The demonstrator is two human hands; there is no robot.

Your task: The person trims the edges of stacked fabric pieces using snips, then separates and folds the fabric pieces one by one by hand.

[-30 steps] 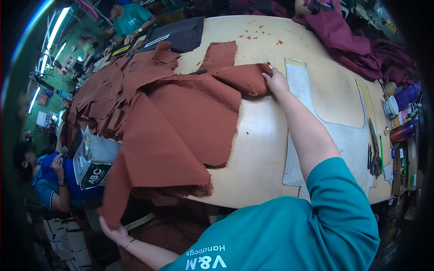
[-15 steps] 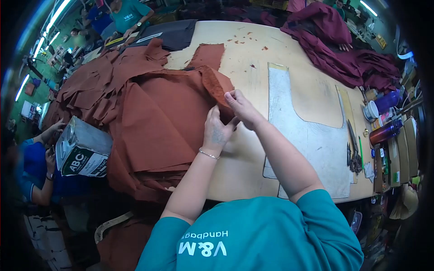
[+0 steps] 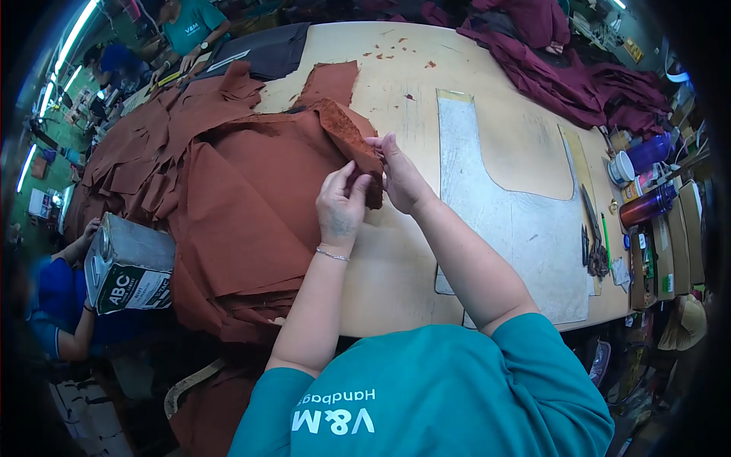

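A stack of reddish-brown fabric (image 3: 251,190) lies over the left half of the table, its right edge turned up to show a rough, frayed side. My left hand (image 3: 341,204) is closed on that raised edge, thumb on top, a thin bracelet at its wrist. Just to the right, my right hand (image 3: 402,175) pinches the same edge, with its thumb pointing up and its fingertips partly hidden behind the fabric. Beyond both hands, a flat brown strip (image 3: 329,82) sticks out from the stack.
A grey-white L-shaped template (image 3: 510,228) lies on the table (image 3: 381,293). Scissors (image 3: 595,247), a green pencil (image 3: 607,238) and bottles (image 3: 647,206) are at right; maroon fabric (image 3: 556,87) is at back right. A metal can (image 3: 133,263) stands at left near another person's arm.
My left hand has come up along the turned edge and now grips it higher. My right hand's fingers have shifted on the edge, thumb raised. The whole view has moved slightly.
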